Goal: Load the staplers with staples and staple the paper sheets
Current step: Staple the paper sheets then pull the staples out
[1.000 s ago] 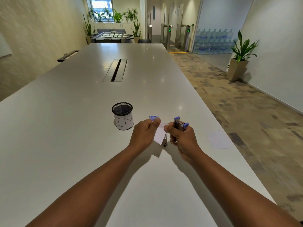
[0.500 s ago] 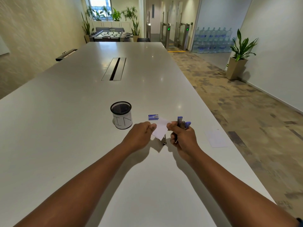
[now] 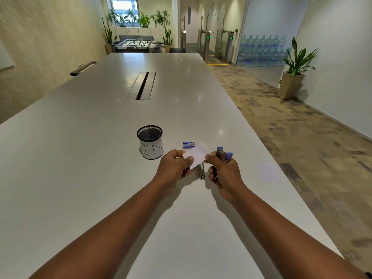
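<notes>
A small white paper sheet (image 3: pixel 196 155) is held over the white table (image 3: pixel 100 158), pinched at its left end by my left hand (image 3: pixel 174 165). My right hand (image 3: pixel 223 170) grips a blue and metal stapler (image 3: pixel 222 153) upright, its thumb touching the paper's right edge. The stapler's blue tips stick up above the fingers. A metal part (image 3: pixel 202 172), seemingly the stapler's base, hangs down below the paper between both hands. A small blue staple box (image 3: pixel 188 144) lies on the table just behind the paper.
A black mesh cup (image 3: pixel 150 141) with a white label marked "IN" stands left of my hands. Another white paper sheet (image 3: pixel 265 171) lies near the table's right edge. A cable slot (image 3: pixel 142 86) runs along the table's middle, farther away.
The paper has tilted up flatter and shows more between my hands. Both hands have stayed close together, shifting only slightly with the camera.
</notes>
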Demonstrator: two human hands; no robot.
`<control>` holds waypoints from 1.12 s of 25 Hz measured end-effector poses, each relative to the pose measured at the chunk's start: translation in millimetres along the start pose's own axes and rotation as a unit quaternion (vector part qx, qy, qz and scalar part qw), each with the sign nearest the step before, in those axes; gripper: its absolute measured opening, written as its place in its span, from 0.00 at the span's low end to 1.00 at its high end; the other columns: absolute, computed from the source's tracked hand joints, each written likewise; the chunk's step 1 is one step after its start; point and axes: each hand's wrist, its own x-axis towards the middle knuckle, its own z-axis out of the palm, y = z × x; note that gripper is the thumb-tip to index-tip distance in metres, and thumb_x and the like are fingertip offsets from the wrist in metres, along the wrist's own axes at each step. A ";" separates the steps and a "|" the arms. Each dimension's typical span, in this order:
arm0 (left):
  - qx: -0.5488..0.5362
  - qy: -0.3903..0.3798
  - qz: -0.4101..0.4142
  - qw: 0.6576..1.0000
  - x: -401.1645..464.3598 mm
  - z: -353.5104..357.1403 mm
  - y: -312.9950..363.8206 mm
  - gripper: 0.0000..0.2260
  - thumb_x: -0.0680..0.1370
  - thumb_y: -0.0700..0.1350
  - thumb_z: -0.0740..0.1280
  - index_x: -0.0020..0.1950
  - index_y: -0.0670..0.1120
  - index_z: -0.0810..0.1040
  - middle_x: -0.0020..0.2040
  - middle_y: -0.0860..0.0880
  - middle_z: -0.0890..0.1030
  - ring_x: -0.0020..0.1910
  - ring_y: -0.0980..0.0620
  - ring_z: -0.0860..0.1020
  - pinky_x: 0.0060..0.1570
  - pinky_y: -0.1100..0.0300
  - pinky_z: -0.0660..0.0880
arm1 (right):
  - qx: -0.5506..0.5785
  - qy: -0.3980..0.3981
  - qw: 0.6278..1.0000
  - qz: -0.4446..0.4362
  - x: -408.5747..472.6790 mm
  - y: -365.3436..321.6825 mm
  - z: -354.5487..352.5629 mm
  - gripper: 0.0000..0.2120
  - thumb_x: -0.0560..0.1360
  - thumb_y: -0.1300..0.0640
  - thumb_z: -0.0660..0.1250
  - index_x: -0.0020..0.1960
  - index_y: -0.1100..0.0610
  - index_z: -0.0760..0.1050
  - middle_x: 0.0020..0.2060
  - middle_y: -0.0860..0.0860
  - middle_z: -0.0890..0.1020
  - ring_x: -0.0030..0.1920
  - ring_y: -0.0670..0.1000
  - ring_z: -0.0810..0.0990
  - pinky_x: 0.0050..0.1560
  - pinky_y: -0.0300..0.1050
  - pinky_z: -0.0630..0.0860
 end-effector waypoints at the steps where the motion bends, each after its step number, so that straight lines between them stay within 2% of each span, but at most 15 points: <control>1: -0.015 0.016 0.008 1.000 -0.5 0.9 0.5 0.05 0.76 0.40 0.73 0.50 0.43 0.79 0.44 0.42 0.84 0.41 0.47 0.83 0.40 0.57 0.81 | -0.017 -0.003 1.000 -0.002 -1.1 1.0 0.4 0.04 0.77 0.58 0.71 0.49 0.56 0.77 0.35 0.53 0.79 0.26 0.47 0.69 0.29 0.41 0.69; 5: -0.075 0.047 0.026 0.996 -0.6 -2.1 8.0 0.03 0.77 0.42 0.73 0.49 0.45 0.80 0.42 0.49 0.87 0.45 0.46 0.86 0.35 0.61 0.79 | -0.076 -0.053 0.995 0.030 -8.8 3.3 1.4 0.12 0.76 0.45 0.66 0.53 0.52 0.71 0.36 0.50 0.72 0.29 0.47 0.70 0.32 0.45 0.67; 8: -0.086 0.057 0.029 0.994 -0.4 -2.5 12.5 0.04 0.77 0.42 0.73 0.50 0.44 0.80 0.42 0.49 0.87 0.43 0.49 0.86 0.35 0.63 0.79 | -0.118 -0.110 0.986 0.040 -14.6 5.7 3.5 0.18 0.79 0.39 0.61 0.56 0.52 0.72 0.38 0.50 0.73 0.34 0.49 0.72 0.33 0.44 0.71; 11: -0.052 0.068 0.051 0.995 -1.6 -2.4 12.6 0.04 0.77 0.43 0.73 0.48 0.43 0.81 0.43 0.51 0.86 0.42 0.53 0.84 0.38 0.62 0.80 | -0.112 -0.139 0.984 0.023 -17.1 6.4 5.9 0.16 0.82 0.40 0.62 0.58 0.52 0.74 0.38 0.50 0.74 0.32 0.47 0.73 0.31 0.43 0.74; 14: -0.022 0.061 0.054 0.996 -2.3 -4.1 9.9 0.03 0.77 0.42 0.73 0.46 0.43 0.82 0.40 0.51 0.86 0.40 0.55 0.84 0.38 0.62 0.80 | -0.074 -0.152 0.985 0.016 -15.1 5.0 6.7 0.16 0.81 0.44 0.66 0.64 0.52 0.73 0.43 0.53 0.77 0.36 0.49 0.78 0.36 0.46 0.78; 17: -0.006 0.027 0.040 0.999 -3.3 -5.8 9.2 0.05 0.76 0.42 0.74 0.41 0.45 0.82 0.39 0.49 0.85 0.38 0.54 0.82 0.40 0.61 0.80 | -0.018 -0.148 0.988 0.029 -11.5 3.3 9.5 0.13 0.79 0.51 0.70 0.62 0.53 0.78 0.45 0.52 0.81 0.43 0.52 0.80 0.37 0.46 0.79; 20: 0.008 0.004 0.029 1.000 -2.7 -8.3 11.8 0.05 0.77 0.42 0.73 0.40 0.46 0.83 0.36 0.50 0.84 0.35 0.55 0.80 0.40 0.60 0.81 | -0.004 -0.144 0.989 0.039 -7.4 2.2 9.5 0.10 0.78 0.53 0.73 0.58 0.54 0.82 0.42 0.52 0.81 0.43 0.53 0.78 0.37 0.47 0.79; 25: 0.013 -0.007 0.021 1.000 -1.5 -12.1 15.5 0.04 0.77 0.41 0.73 0.42 0.44 0.83 0.36 0.49 0.86 0.33 0.56 0.80 0.37 0.62 0.79 | 0.006 -0.140 0.989 0.045 -4.8 1.3 10.4 0.19 0.73 0.51 0.76 0.61 0.56 0.82 0.43 0.52 0.83 0.45 0.53 0.79 0.42 0.48 0.80; 28: 0.005 -0.004 0.017 1.000 -1.7 -12.1 15.1 0.04 0.76 0.41 0.74 0.42 0.43 0.82 0.38 0.46 0.86 0.34 0.54 0.82 0.38 0.61 0.80 | 0.016 -0.146 0.988 0.050 -5.8 1.1 13.6 0.24 0.70 0.50 0.77 0.63 0.57 0.81 0.44 0.54 0.82 0.43 0.52 0.79 0.43 0.49 0.80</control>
